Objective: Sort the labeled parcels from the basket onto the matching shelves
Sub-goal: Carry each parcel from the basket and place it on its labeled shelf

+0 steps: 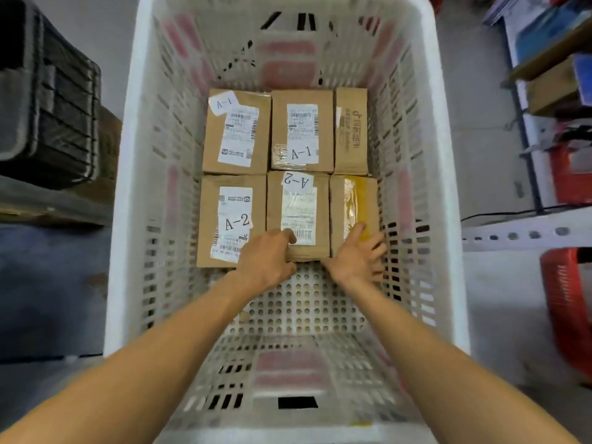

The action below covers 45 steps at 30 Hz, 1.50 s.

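Left hand grips the near edge of the middle A-2 parcel, thumb pressed on its white label and fingers curled round the front. Right hand lies spread and relaxed, fingers wide, on the near corner of the taped parcel just beside it, holding nothing. Both parcels sit in the near row on the floor of the white basket, at mid-frame, touching each other. To their left, another parcel, the left A-2 parcel, completes that row. Behind stand the far-left A-1 parcel, the centre A-1 parcel and a narrow printed parcel. Outside the basket, a black crate fills the upper left of the frame, and metal shelving stands at the right edge.
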Tool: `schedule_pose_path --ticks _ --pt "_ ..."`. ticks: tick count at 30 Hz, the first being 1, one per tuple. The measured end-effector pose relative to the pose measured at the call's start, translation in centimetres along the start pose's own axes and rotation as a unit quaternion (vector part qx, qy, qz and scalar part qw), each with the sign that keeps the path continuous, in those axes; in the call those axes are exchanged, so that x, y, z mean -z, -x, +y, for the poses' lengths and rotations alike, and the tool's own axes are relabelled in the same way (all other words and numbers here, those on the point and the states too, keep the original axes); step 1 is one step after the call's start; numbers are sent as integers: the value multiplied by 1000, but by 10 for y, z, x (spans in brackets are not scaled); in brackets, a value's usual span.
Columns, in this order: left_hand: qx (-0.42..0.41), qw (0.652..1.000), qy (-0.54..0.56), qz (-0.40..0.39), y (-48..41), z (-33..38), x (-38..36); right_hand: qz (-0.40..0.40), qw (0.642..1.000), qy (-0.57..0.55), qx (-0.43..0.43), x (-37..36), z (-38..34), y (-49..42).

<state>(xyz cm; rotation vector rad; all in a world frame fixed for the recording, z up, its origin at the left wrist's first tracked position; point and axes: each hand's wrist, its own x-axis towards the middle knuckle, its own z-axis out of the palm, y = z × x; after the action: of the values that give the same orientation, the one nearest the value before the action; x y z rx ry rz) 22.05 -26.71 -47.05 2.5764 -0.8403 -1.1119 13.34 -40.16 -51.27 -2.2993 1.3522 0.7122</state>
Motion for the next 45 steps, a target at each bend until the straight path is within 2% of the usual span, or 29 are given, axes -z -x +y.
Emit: schedule_pose_path --ticks 3,9,13,20,28,36,40,45 --pt "-2 1000 19 2 1 -3 -5 57 998 31 -20 -14 -2 0" --pt "-5 998 56 -1 7 2 -2 40 998 4 -43 -11 -9 5" --pt "-8 998 61 -6 8 5 3 72 987 -71 -122 -26 -6 17" --pt "-22 997 77 0 13 0 4 119 982 -108 -103 -32 -1 19" --pt "-40 995 85 -31 31 -2 2 103 986 -106 -81 -10 2 20" --pt "-31 992 118 -9 32 -8 19 119 988 -76 -55 43 -24 27" --pt "-16 991 136 0 31 -12 27 89 991 -35 -91 42 -24 31" --pt "-4 990 139 -3 35 -23 32 66 989 -36 -130 37 -19 32"
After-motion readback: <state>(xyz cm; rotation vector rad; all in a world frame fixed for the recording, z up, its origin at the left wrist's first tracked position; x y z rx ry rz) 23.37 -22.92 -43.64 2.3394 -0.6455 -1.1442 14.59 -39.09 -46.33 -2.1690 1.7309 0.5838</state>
